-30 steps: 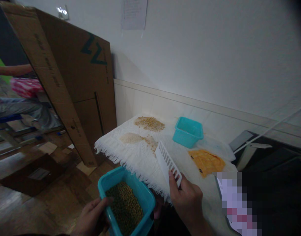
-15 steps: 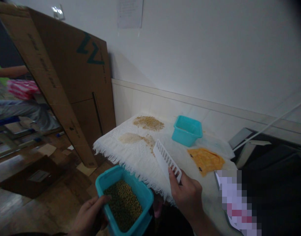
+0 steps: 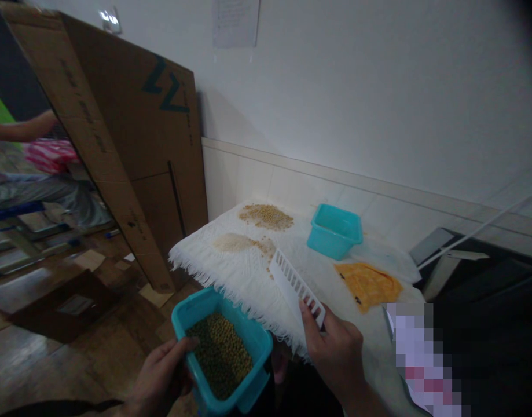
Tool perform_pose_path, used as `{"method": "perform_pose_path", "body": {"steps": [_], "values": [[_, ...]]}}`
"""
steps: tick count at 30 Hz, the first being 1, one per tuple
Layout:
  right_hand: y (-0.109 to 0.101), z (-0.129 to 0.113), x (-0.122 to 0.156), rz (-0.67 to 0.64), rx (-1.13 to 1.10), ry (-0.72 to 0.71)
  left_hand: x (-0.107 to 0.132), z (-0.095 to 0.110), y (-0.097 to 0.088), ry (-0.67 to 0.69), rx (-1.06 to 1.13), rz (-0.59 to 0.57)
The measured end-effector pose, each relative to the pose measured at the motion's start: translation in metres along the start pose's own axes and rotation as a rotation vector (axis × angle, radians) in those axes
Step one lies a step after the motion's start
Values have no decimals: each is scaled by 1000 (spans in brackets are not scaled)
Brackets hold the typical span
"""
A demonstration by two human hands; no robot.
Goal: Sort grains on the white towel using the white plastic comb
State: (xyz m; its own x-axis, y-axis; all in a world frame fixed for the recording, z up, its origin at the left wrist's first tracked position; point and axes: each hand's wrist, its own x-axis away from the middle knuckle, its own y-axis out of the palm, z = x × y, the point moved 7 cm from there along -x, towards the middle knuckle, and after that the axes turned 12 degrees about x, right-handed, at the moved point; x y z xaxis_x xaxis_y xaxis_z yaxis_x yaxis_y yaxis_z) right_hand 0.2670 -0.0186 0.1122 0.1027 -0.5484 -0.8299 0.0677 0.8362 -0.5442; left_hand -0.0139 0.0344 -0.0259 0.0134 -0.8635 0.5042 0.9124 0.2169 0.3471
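My left hand (image 3: pixel 164 370) grips the left rim of a teal plastic bin (image 3: pixel 266 341), thumb over the edge. Inside the bin lie green beans (image 3: pixel 207 359) on the left and yellow soybeans (image 3: pixel 233 344) on the right. The bin is held just below the table's fringed front edge. In my right hand (image 3: pixel 335 353) is a flat white slotted plastic piece (image 3: pixel 296 286), tilted over the white cloth (image 3: pixel 205 255). Beyond its tip a pale pile of grains (image 3: pixel 233 242) spreads on the cloth, with scattered soybeans beside it. Farther back is a pile of soybeans (image 3: pixel 270 217).
A second teal bin (image 3: pixel 333 246) stands on the table near the wall. Right of centre lies an orange cloth (image 3: pixel 367 284). A tall cardboard box (image 3: pixel 139 145) rises at the left, with a seated person partly visible behind it. A white rod (image 3: pixel 483 223) slants at the right.
The whole view has shifted slightly, so things appear a little farther right. Both hands keep their holds on the bin and the slotted piece, with hardly any movement.
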Motion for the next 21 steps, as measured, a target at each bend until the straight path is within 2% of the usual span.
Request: {"method": "perform_pose_path", "body": {"steps": [7, 13, 16, 21], "values": [[13, 9, -7, -19, -138, 140, -1, 2, 2, -2, 51, 13], [33, 17, -13, -175, -301, 238, -8, -2, -2, 13, 48, -4], [37, 16, -10, -195, -350, 234, -7, -2, 1, 7, 64, -20], [27, 4, -5, -121, -469, 123, 1, 3, 9, -4, 95, -15]]}}
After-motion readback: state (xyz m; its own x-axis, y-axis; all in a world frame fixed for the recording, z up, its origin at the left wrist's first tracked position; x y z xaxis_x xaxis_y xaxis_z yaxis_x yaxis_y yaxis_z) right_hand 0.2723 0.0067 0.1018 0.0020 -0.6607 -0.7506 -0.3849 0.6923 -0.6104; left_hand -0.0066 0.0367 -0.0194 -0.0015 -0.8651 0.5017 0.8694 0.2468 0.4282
